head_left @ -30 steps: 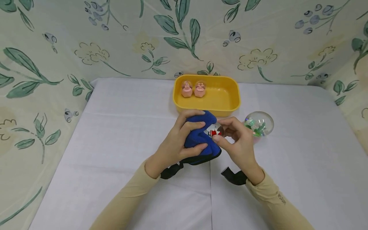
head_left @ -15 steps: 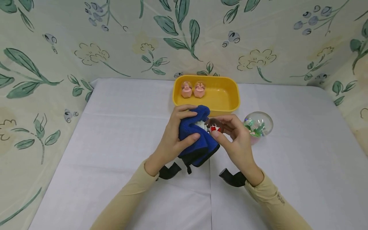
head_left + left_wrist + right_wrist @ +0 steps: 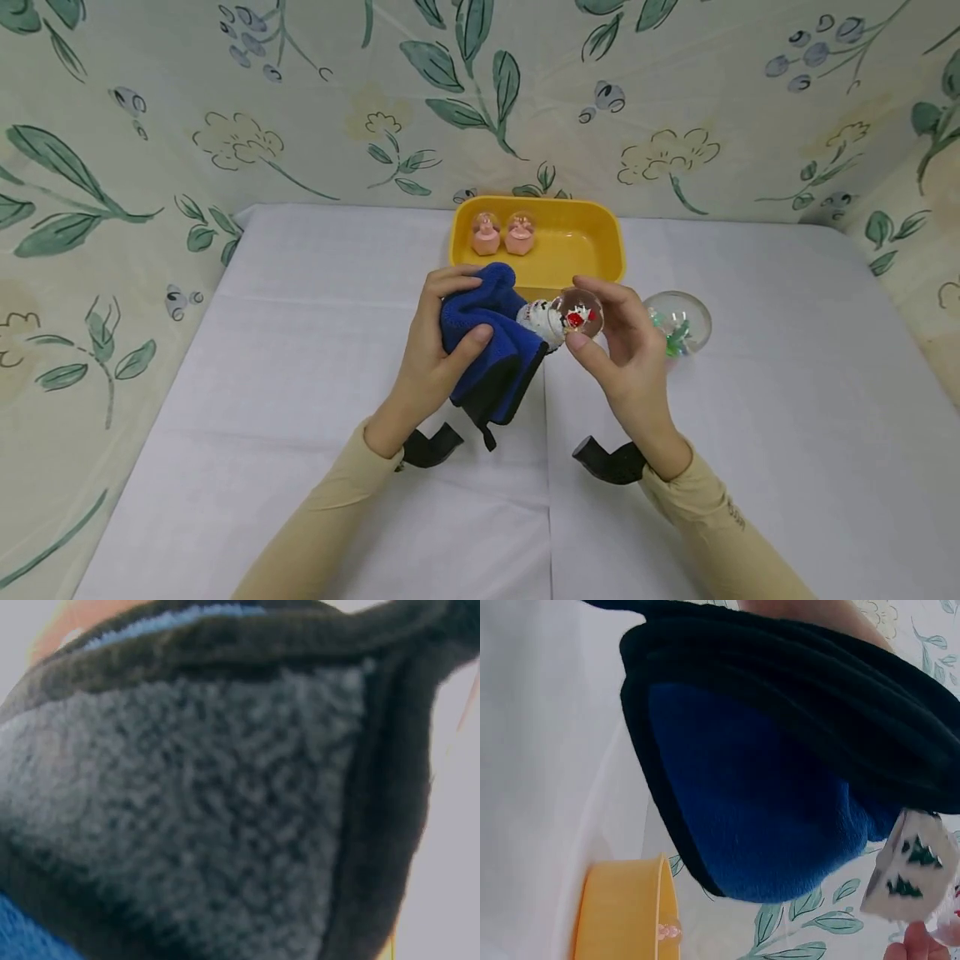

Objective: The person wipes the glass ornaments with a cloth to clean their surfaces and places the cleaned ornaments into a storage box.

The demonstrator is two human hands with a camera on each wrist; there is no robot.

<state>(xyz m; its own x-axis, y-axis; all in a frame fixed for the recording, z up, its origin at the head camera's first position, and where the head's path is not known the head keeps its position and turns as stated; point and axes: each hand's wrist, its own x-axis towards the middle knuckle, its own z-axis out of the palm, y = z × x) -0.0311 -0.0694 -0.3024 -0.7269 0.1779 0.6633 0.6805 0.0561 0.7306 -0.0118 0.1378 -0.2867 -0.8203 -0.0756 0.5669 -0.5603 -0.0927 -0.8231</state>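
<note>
In the head view my left hand (image 3: 438, 333) grips a bunched blue cloth (image 3: 487, 333) with black edging. My right hand (image 3: 626, 358) pinches the clear dome of a small snow globe (image 3: 581, 312), which has red and white figures inside. Its white base points left, right at the cloth's edge. In the right wrist view the base (image 3: 915, 870) shows dark green tree shapes, with fingertips (image 3: 917, 941) at the dome. Grey and black cloth (image 3: 210, 795) fills most of the left wrist view, hiding the left fingers there.
Behind the hands stands a yellow tray (image 3: 611, 250) with two small pink globes (image 3: 520, 235) at its left end. A larger snow globe (image 3: 688, 321) with green and white figures sits right of my right hand, which partly covers it. A patterned fabric backdrop (image 3: 337, 100) borders the white table.
The left hand and cloth have moved left, away from the snow globe, uncovering its white base. My right hand still holds the dome and has shifted slightly up and right.
</note>
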